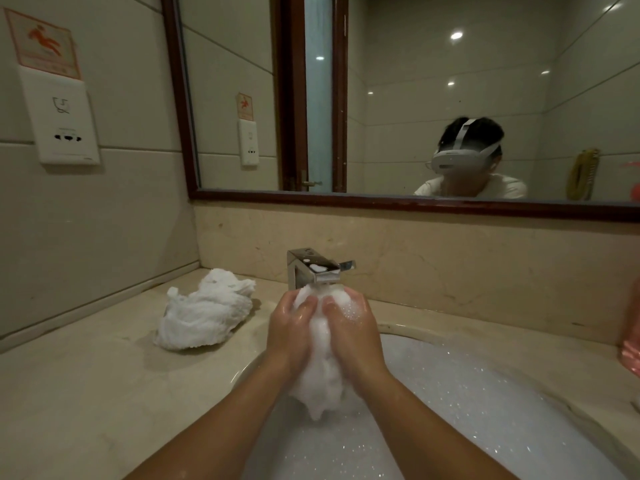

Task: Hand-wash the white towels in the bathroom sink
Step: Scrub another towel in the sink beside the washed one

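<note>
While one white towel (322, 382) hangs lathered between the person's hands over the sink (398, 330), the job looks to be somewhere in its middle. A second white towel (204, 313) lies twisted in a heap on the table (86, 393) left of the basin, near the wall and well apart from the hands. Its wrung shape suggests it is already washed, though that is a judgement from its look alone. The basin is full of foamy water (467, 393), so soaping is under way, and rinsing and wringing the held towel are probably left to do. Whether more towels lie beneath the foam cannot be told. The left hand (291, 327) and the right hand (351, 332) are raised side by side just below the spout of the faucet (313, 268), backs toward the camera, with both forearms reaching in from the bottom edge of the view over the water. The fingers (306, 306) of each hand are curled inward round the upper part of the towel, gripping it from either side with the knuckles nearly meeting. Suds cover the right hand's fingertips. The towel's lower end dangles toward the foam; whether it touches cannot be told. Both hands look wet and glossy.
</note>
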`<action>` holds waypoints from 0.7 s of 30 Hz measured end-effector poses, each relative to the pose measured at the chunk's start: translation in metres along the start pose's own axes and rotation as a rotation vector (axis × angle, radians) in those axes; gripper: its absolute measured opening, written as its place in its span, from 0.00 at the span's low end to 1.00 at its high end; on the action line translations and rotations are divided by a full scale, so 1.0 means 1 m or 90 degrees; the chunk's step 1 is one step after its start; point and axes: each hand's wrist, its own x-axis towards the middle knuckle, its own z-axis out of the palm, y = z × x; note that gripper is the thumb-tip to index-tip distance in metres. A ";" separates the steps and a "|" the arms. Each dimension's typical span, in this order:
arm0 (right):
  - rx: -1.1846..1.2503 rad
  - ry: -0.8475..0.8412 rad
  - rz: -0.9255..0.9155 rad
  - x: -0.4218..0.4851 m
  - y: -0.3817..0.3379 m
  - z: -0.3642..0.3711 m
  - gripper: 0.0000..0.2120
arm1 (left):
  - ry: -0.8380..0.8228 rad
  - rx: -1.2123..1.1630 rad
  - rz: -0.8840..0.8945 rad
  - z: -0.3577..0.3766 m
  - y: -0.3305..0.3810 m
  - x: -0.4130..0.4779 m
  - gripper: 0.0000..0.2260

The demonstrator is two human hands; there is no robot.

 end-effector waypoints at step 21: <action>-0.072 0.028 0.053 0.004 0.006 0.006 0.15 | -0.016 -0.001 0.006 0.000 0.001 -0.002 0.05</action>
